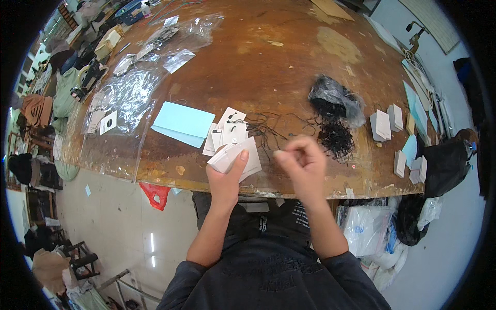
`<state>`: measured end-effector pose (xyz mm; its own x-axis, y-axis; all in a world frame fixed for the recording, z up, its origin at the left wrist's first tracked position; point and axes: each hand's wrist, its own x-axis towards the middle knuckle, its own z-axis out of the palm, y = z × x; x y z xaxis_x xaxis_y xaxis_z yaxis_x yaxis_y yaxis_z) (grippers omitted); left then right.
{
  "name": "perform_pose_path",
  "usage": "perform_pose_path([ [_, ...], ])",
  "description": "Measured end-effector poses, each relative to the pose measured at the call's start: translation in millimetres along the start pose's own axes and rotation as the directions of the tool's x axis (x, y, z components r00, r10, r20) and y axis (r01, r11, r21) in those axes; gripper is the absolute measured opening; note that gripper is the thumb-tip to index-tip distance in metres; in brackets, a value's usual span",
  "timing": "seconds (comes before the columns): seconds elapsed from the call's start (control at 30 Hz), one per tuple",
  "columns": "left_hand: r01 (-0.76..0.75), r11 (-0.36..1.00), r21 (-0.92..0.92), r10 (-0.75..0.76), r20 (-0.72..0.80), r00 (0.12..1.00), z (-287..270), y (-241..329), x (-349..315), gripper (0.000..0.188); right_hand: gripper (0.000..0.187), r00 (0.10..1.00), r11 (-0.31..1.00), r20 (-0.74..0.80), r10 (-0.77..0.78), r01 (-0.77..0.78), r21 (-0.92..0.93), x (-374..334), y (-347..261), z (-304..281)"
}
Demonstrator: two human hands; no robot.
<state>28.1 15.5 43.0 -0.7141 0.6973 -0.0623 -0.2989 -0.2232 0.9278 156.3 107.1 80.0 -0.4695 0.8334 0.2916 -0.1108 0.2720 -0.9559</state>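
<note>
My left hand [225, 178] is closed around a stack of white cards [238, 157], the thumb pressed on top, just above the table's near edge. To its right my right hand [302, 165] is raised with curled fingers pinched together, slightly blurred; whatever may be between the fingertips is too small to make out. Beyond the stack lie white hang tags [227, 129] with short black cords on them. Loose black strings [266, 126] spread from these tags toward the right. A folded light blue sheet [183, 124] rests left of the tags.
On the brown wooden table [248, 62], a clear plastic bag [330, 93] spills a bundle of black strings [336, 139]. Small white card stacks [381, 125] stand at the right. Clear plastic sheeting [121, 98] covers the left side, with a white tag [108, 123] on it.
</note>
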Motion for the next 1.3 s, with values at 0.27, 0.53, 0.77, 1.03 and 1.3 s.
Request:
perform_pose_path([
  [0.27,-0.079,0.997,0.018,0.079,0.039,0.996,-5.6,0.2,-7.5,0.03,0.007,0.991,0.989,-0.015,0.135,-0.134,0.059,-9.1,7.1,37.6],
  [0.53,-0.14,0.971,0.193,0.137,0.025,0.99,-5.2,2.3,-12.1,0.025,0.006,0.989,0.961,0.056,-0.137,0.147,-0.232,-5.9,3.5,40.3],
  [0.77,-0.183,0.952,0.245,0.187,0.008,0.982,-3.2,0.7,-14.3,0.018,0.003,0.969,0.917,0.098,-0.229,0.248,-0.313,-5.4,5.8,47.0],
  [1.03,-0.702,0.335,0.629,0.696,0.337,0.634,-12.1,6.6,1.8,0.027,0.004,0.988,0.995,0.125,0.092,-0.087,-0.046,-0.1,-3.4,35.9],
  [1.3,-0.845,-0.025,0.535,0.621,0.67,0.406,-22.6,6.6,2.9,0.025,0.017,0.989,0.912,-0.147,-0.01,-0.051,-0.407,26.4,10.2,4.7],
])
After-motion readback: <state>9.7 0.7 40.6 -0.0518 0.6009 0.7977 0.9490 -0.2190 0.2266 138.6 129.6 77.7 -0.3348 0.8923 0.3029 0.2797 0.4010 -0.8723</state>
